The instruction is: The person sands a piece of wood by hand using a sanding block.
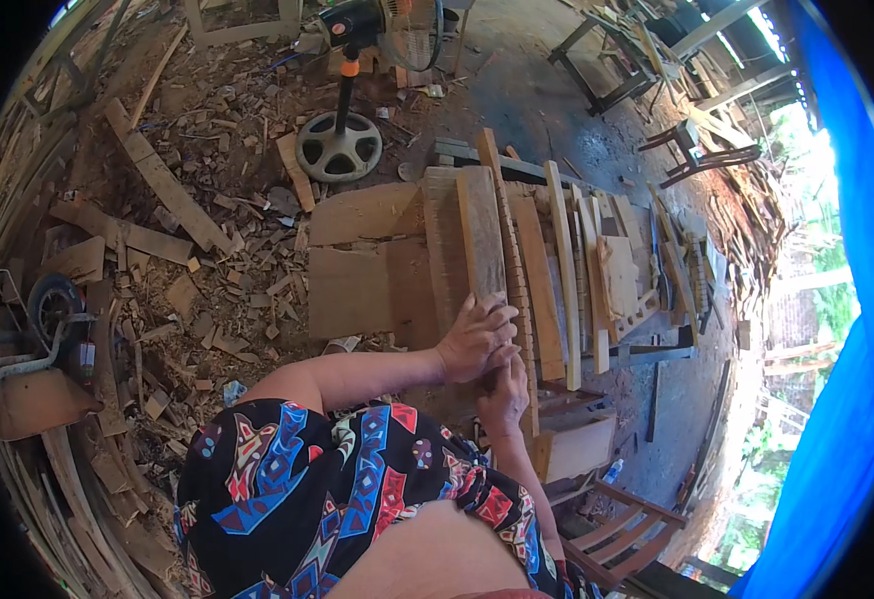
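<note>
My left hand [478, 337] reaches in from the left, fingers curled over the near end of a thick wooden board [482, 224]. Close against it, just below and to the right, is my right hand [508, 397], its fingers bent and partly hidden. Whether a small thing sits between the two hands cannot be told. The board lies lengthwise away from me on a low work surface of planks [347, 284]. Right beside it runs a long narrow strip [515, 277] with evenly spaced notches or marks along it.
More wooden strips [562, 277] and cut pieces lie to the right. Beyond the surface stands a pedestal fan [339, 146]. Wood scraps [242, 299] litter the floor at left, near a wheelbarrow [44, 404]. A slatted wooden frame [628, 539] lies at lower right.
</note>
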### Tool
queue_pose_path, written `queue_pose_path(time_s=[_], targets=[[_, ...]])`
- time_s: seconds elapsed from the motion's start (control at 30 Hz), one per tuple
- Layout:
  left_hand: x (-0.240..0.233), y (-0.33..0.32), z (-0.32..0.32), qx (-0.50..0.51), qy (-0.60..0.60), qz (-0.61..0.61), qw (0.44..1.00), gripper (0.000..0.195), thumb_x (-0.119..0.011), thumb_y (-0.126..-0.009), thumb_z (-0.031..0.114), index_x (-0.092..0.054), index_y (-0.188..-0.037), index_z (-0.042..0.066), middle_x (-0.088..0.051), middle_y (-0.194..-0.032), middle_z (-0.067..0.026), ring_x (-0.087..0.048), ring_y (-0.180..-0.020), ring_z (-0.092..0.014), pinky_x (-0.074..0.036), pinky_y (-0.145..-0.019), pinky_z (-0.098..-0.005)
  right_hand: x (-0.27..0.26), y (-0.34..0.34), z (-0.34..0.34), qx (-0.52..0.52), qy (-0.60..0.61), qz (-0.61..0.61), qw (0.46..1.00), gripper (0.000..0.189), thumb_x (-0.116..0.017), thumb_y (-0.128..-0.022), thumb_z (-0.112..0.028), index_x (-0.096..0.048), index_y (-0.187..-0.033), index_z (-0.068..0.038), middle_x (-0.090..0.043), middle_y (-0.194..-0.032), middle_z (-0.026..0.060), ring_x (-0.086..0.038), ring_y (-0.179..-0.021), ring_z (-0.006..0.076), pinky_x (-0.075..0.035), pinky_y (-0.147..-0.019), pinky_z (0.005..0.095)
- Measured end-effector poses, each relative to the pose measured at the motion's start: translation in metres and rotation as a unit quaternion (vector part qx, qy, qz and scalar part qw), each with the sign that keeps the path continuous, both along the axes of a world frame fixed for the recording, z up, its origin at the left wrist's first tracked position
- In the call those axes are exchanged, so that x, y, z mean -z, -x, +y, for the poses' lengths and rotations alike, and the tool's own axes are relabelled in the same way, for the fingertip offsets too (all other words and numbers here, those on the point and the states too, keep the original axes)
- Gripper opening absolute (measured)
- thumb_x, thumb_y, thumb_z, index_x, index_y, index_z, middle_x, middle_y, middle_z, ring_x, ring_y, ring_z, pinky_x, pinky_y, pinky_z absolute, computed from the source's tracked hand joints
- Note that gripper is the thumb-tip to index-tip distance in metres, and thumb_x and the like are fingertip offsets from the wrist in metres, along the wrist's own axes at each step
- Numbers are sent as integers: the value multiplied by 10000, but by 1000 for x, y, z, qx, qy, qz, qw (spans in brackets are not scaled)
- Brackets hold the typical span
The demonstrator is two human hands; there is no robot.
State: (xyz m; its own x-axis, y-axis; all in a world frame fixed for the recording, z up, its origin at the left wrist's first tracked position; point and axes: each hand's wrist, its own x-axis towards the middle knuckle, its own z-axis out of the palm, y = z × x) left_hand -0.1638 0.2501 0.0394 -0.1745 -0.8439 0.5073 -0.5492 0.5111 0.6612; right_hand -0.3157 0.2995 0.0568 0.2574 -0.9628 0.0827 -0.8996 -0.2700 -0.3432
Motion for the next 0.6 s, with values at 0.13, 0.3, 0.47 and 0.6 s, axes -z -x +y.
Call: queue_pose_path(time_s=[0.13,0.3,0.47,0.6], targets=[[7,-9,-30,-40,18,-10,999,360,-547,-909,361,-628,-1095,64,-508,-1297,-112,-334,-1331,-329,-175,-1092,-607,-7,-14,-35,-33,19,-14,999,685,-671,-699,-79,-488,-1359,-73,-471,-1350,208,-486,-1216,394,-457,-955,457],[5,-16,-41,-60,11,-40,997,399,-532,-919,375,-622,-1143,58,-508,-1312,-110,-295,-1371,-325,-125,-1121,-601,-13,-23,-44,-43,31,-21,998,638,-656,-718,-67,-501,-1336,-29,-446,-1386,221,-456,-1261,394,-426,-1010,437],[7,1,-9,-7,19,-39,999,416,-512,-929,384,-612,-1150,46,-502,-1310,-119,-291,-1368,-345,-133,-1125,-603,1,0,-11,-47,22,-52,997,611,-637,-736,-65,-495,-1325,17,-413,-1415,239,-398,-1315,409,-354,-1074,470],[7,-5,-15,24,5,-43,999,444,-491,-937,390,-594,-1187,37,-491,-1327,-122,-277,-1375,-338,-102,-1138,-594,-1,0,-18,-84,36,-18,996,620,-635,-744,-102,-483,-1334,15,-395,-1423,253,-319,-1368,415,-241,-1110,562]])
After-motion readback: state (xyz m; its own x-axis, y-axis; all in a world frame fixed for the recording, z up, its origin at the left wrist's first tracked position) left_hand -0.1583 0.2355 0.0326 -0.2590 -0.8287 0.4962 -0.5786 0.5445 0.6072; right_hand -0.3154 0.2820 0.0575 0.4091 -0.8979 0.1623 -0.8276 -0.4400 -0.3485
